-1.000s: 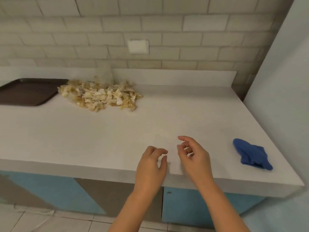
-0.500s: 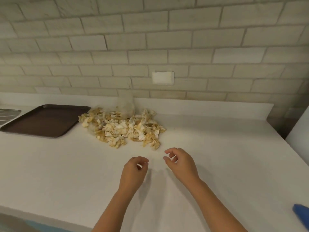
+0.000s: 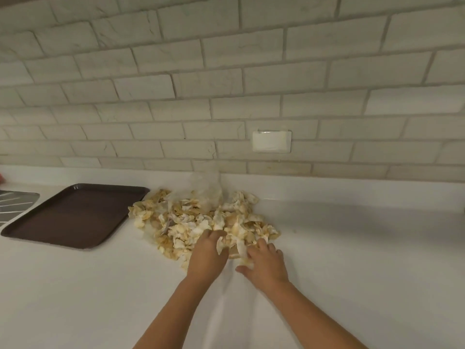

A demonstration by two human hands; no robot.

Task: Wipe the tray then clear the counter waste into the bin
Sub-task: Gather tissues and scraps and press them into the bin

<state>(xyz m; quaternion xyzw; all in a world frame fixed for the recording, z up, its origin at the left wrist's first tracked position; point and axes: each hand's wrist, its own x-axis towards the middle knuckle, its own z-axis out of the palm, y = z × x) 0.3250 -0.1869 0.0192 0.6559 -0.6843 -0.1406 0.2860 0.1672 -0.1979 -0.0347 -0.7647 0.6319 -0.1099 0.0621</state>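
Half a second ago both hands hovered over bare desk [image 3: 352, 260], short of the pile [image 3: 191, 220]; now they are in its near edge. My left hand [image 3: 205, 258] has its fingers [image 3: 214, 235] curled round some scraps. My right hand [image 3: 268, 268] has its fingertips buried just beside them, thumb splayed; whether they grip I cannot tell. Beyond my fingers a clear bag [image 3: 207, 195] lies on the pile. The brown tray [image 3: 73, 215] sits further left.
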